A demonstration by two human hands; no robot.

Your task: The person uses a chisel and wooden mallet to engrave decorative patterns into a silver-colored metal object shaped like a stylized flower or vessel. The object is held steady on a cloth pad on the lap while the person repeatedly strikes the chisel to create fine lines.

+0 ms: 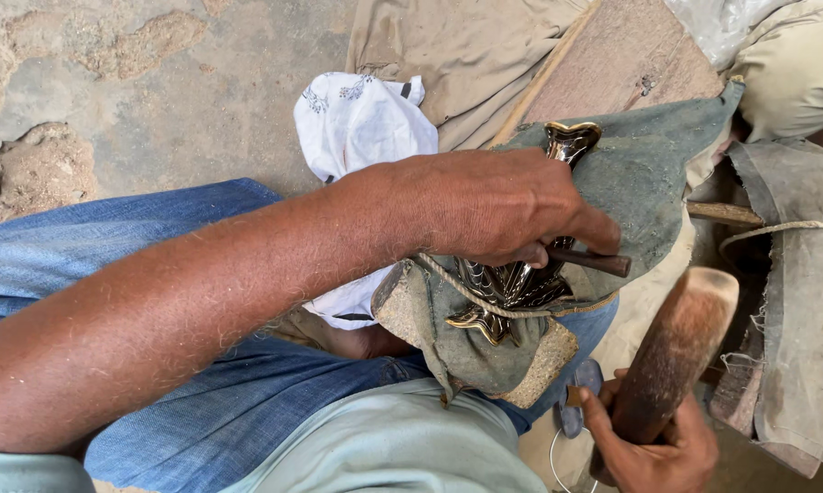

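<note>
Left hand grip pinching punch over metal piece; right hand clenching mallet.

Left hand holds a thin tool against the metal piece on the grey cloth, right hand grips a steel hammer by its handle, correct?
Not quite: the head view shows the right hand gripping a wooden mallet, not a steel hammer. The left hand does hold a thin tool against the metal piece on the grey cloth.

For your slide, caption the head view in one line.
Left hand holds a punch on ornate metalwork; right hand grips a wooden mallet.
</note>
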